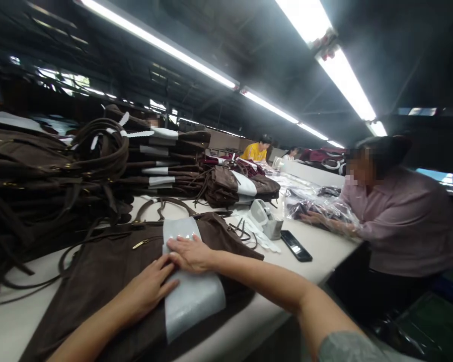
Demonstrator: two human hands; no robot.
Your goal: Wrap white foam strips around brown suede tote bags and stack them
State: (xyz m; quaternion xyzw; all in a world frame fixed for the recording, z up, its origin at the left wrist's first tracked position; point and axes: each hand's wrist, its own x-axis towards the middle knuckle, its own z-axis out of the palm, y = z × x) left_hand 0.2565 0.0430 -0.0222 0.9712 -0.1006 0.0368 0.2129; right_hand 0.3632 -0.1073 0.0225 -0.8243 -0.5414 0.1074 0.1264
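Brown bag (109,271) near table edge (270,314) (hands (149,289) (191,254) atop)

Overhead tube lights (158,43) glaring; ceiling (245,37) dim; edges stretched, blurry.

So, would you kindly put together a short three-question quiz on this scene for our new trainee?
1. The wearer's right hand rests on: (a) a thin brown looped strap; (b) the wide, whitish, glossy strip across the dark brown, soft-sided handbag; (c) a small gold-coloured zip pull.

2. True or false: the black rectangular smartphone lies on the long white table.

3. Fill in: the pale-mauve-shirted co-worker has a hand on a dark bundle wrapped in clear ____.

Key: 1. b; 2. true; 3. plastic.
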